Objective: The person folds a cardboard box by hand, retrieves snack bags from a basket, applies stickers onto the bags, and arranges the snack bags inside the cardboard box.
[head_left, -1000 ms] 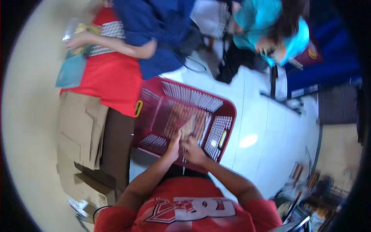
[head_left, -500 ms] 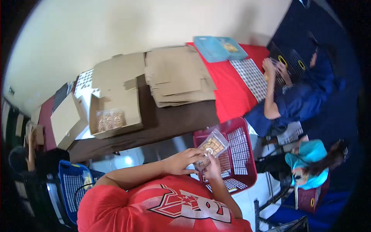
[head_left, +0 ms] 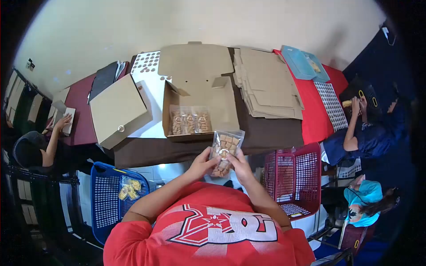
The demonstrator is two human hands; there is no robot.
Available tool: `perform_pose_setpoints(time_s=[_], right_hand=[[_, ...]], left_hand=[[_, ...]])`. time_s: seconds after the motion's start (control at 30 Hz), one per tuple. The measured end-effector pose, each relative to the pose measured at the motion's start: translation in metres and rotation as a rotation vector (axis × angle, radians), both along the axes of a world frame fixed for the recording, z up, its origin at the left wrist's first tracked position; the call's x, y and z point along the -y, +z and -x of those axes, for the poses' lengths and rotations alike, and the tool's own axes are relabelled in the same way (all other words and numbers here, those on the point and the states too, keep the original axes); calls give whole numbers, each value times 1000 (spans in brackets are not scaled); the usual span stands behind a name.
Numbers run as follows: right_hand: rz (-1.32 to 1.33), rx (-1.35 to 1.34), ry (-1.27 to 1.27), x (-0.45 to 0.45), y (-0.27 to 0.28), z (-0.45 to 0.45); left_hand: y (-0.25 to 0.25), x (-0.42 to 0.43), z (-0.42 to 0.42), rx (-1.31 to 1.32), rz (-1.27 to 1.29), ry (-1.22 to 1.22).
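Note:
A clear pouch of brown snack pieces (head_left: pixel 227 146) with a round label is held upright between both hands, in front of the table edge. My left hand (head_left: pixel 205 163) grips its left side, and my right hand (head_left: pixel 241 166) grips its right side, thumbs near the label. Just beyond the pouch, an open cardboard box (head_left: pixel 222 99) holds three similar pouches (head_left: pixel 190 119) side by side against its near left part.
Flattened cardboard (head_left: pixel 268 86) is stacked right of the box; a closed box (head_left: pixel 117 108) stands left. A blue basket (head_left: pixel 104 204) and a red basket (head_left: pixel 295 179) flank me. Co-workers (head_left: pixel 377 137) sit right; another person (head_left: pixel 37 148) works left.
The view has swung from the red basket to the table. The pouch has come up out of the red basket and is now in front of the open box, with both hands on it.

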State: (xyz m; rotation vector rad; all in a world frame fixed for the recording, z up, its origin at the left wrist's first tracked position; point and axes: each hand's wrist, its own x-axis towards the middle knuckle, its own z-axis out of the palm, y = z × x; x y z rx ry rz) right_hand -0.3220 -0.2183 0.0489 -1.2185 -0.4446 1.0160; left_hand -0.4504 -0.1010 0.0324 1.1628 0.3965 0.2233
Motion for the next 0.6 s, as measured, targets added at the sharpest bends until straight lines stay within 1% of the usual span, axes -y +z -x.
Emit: perform_pose_setpoints(time_s=[0.07, 0.1, 0.17, 0.2, 0.23, 0.3, 0.37, 0.43, 0.47, 0.5, 0.57, 0.6], right_hand=[[-26, -217, -47, -20, -3, 15], [-9, -227, -49, -26, -4, 21], [-51, -146, -61, -41, -1, 28], [-62, -177, -91, -49, 1, 33], [-53, -184, -97, -57, 1, 37], [-65, -168, -110, -68, 2, 40], [-52, -137, -71, -78, 1, 35], [-73, -28, -82, -89, 3, 39], [-50, 67, -101, -93, -2, 37], [-47, 62, -97, -96, -2, 35], [-26, 166, -84, -104, -1, 26], [-48, 128, -116, -110, -3, 21]], left_hand=[[8, -16, 14, -31, 22, 96], [4, -21, 20, -43, 38, 96], [-1, -32, 24, -19, -6, 168], [1, -38, 26, -49, -31, 173], [6, -43, 28, -58, -23, 168], [15, -51, 29, -65, 70, 190], [12, -59, 19, -22, 74, 229], [12, -62, 12, 6, 85, 325], [12, -65, 9, -104, 59, 315], [10, -66, 4, -109, 61, 319], [1, -69, -10, 10, 21, 372], [6, -72, -17, -16, 72, 362]])
